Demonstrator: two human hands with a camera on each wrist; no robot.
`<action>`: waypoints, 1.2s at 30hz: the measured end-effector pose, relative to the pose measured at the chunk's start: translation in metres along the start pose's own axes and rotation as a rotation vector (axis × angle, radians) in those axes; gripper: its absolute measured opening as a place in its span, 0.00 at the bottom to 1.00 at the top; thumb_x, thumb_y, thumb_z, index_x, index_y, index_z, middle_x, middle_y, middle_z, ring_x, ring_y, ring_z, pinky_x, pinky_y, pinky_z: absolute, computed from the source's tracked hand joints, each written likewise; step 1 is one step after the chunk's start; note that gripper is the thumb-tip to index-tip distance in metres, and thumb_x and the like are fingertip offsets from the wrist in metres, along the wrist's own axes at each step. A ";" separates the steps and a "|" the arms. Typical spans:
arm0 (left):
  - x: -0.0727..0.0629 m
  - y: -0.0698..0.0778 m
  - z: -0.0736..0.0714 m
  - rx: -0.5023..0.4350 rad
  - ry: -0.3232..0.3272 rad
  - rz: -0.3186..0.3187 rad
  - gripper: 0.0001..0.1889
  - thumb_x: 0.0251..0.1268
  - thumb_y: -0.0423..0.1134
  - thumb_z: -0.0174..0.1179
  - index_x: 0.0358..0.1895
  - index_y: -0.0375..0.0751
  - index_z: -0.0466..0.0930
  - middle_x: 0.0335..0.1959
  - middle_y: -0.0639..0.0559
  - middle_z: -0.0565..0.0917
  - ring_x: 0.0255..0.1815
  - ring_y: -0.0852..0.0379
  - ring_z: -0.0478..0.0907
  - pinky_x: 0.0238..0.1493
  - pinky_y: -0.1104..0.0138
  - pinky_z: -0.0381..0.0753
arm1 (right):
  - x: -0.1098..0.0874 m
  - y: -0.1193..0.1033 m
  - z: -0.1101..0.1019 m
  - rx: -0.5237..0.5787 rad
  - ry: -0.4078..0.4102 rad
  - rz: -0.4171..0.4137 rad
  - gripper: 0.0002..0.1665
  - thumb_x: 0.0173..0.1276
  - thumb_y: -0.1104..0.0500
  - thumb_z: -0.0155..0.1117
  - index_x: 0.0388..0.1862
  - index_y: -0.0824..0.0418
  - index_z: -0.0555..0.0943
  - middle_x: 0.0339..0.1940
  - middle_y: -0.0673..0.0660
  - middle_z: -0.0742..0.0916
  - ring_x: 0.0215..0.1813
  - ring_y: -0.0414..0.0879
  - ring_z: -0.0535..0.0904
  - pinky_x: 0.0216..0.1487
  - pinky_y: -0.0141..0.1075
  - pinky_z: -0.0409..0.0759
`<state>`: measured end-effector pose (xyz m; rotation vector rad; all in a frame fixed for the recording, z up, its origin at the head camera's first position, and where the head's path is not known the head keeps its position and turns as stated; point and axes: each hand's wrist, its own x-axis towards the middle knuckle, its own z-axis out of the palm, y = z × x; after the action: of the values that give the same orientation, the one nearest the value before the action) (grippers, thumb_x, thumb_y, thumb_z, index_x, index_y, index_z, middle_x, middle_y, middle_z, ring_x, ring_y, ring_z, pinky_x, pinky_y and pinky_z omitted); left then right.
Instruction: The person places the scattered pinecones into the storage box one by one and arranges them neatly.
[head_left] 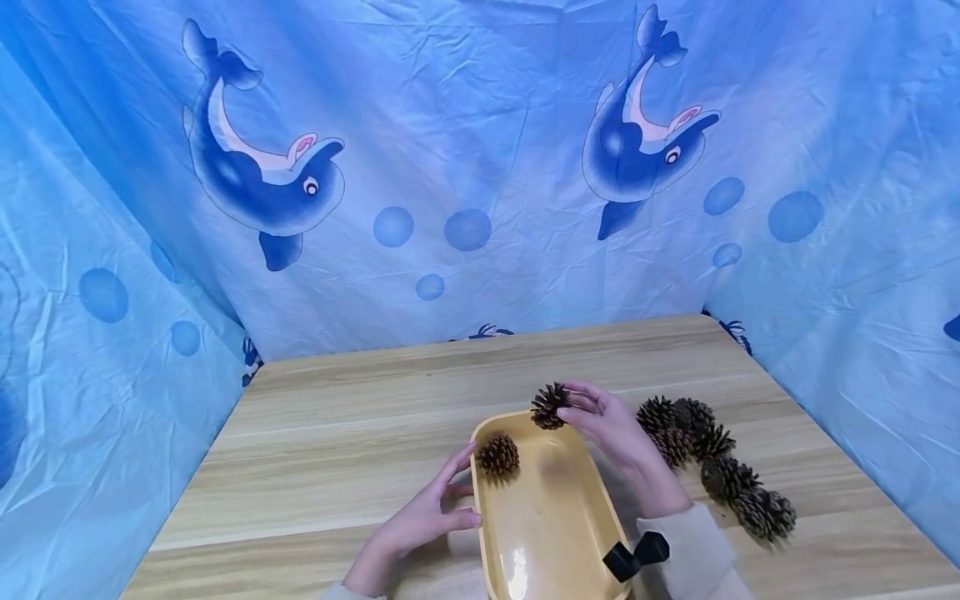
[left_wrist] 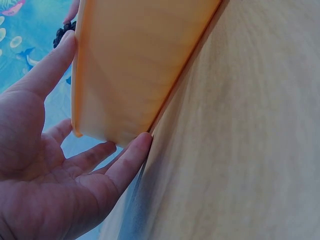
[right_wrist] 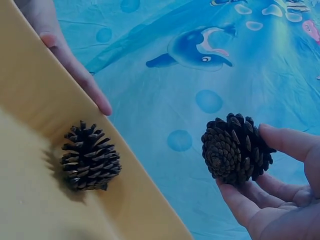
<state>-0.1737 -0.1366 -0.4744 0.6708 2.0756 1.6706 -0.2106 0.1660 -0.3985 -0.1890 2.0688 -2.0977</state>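
A brown pine cone [head_left: 550, 407] is pinched between the thumb and fingers of my right hand [head_left: 611, 429], above the far right corner of a yellow tray [head_left: 551, 533]. In the right wrist view this held pine cone [right_wrist: 235, 150] shows its scaly base. Another pine cone [head_left: 498, 457] lies inside the tray at its far left corner. My left hand [head_left: 427, 512] rests along the tray's left side, fingers fairly straight; in the left wrist view its fingertips [left_wrist: 142, 142] touch the outer wall of the tray [left_wrist: 130, 75].
Several pine cones [head_left: 712, 450] lie in a loose row on the wooden table [head_left: 337, 450], right of the tray. A blue dolphin-print cloth [head_left: 465, 150] hangs behind and at both sides. A black clip-like object [head_left: 636, 557] sits by the right sleeve.
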 end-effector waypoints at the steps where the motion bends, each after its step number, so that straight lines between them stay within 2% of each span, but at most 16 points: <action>1: 0.000 0.000 0.000 0.000 0.001 0.000 0.50 0.60 0.34 0.65 0.79 0.54 0.39 0.77 0.30 0.42 0.70 0.28 0.61 0.57 0.62 0.82 | 0.001 0.001 0.001 0.000 0.006 0.001 0.38 0.66 0.63 0.62 0.73 0.67 0.60 0.73 0.69 0.66 0.72 0.61 0.65 0.71 0.37 0.70; 3: 0.000 0.000 0.000 0.001 0.001 0.000 0.50 0.60 0.34 0.65 0.79 0.54 0.39 0.77 0.30 0.42 0.70 0.28 0.61 0.57 0.62 0.82 | 0.003 0.004 0.004 -0.003 0.005 0.001 0.37 0.66 0.64 0.61 0.72 0.69 0.60 0.72 0.68 0.67 0.71 0.60 0.66 0.69 0.33 0.72; 5: -0.001 0.000 0.000 -0.004 0.000 -0.002 0.51 0.60 0.34 0.65 0.79 0.54 0.39 0.78 0.30 0.42 0.70 0.27 0.60 0.58 0.61 0.82 | 0.005 0.008 0.007 -0.022 0.007 -0.004 0.36 0.66 0.64 0.62 0.70 0.71 0.61 0.71 0.69 0.68 0.71 0.60 0.66 0.69 0.34 0.73; 9: 0.000 0.000 0.001 -0.007 -0.001 -0.005 0.51 0.59 0.35 0.66 0.79 0.54 0.39 0.78 0.30 0.41 0.70 0.27 0.60 0.58 0.60 0.82 | 0.008 0.016 0.013 -0.052 0.017 -0.011 0.35 0.65 0.63 0.62 0.69 0.72 0.63 0.69 0.69 0.70 0.70 0.61 0.67 0.73 0.46 0.68; 12: 0.000 0.000 0.001 0.001 0.002 -0.006 0.51 0.60 0.36 0.66 0.79 0.55 0.40 0.78 0.30 0.42 0.70 0.28 0.60 0.59 0.59 0.82 | 0.009 0.020 0.015 -0.071 0.013 -0.022 0.34 0.65 0.63 0.63 0.68 0.73 0.65 0.68 0.70 0.72 0.69 0.61 0.68 0.73 0.50 0.67; 19: 0.000 0.000 0.000 0.007 0.006 -0.006 0.51 0.59 0.35 0.66 0.79 0.54 0.40 0.78 0.30 0.42 0.70 0.27 0.60 0.59 0.59 0.82 | 0.011 0.023 0.017 -0.102 0.025 -0.036 0.33 0.63 0.64 0.64 0.66 0.73 0.67 0.65 0.70 0.75 0.65 0.58 0.72 0.70 0.47 0.72; 31: 0.001 -0.001 0.000 0.020 0.006 0.000 0.51 0.59 0.35 0.66 0.79 0.53 0.39 0.77 0.29 0.43 0.69 0.28 0.62 0.58 0.61 0.82 | 0.013 0.028 0.015 -0.173 -0.004 -0.060 0.31 0.61 0.66 0.66 0.63 0.73 0.70 0.63 0.70 0.77 0.65 0.62 0.73 0.70 0.50 0.72; 36: 0.001 -0.001 0.000 0.009 0.003 -0.002 0.51 0.59 0.35 0.66 0.79 0.53 0.39 0.77 0.29 0.43 0.70 0.27 0.61 0.58 0.60 0.82 | 0.014 0.031 0.017 -0.259 -0.001 -0.067 0.30 0.60 0.65 0.67 0.61 0.70 0.73 0.60 0.68 0.80 0.63 0.62 0.75 0.67 0.51 0.74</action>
<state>-0.1750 -0.1363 -0.4754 0.6689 2.0862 1.6636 -0.2188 0.1463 -0.4300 -0.2993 2.3597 -1.8571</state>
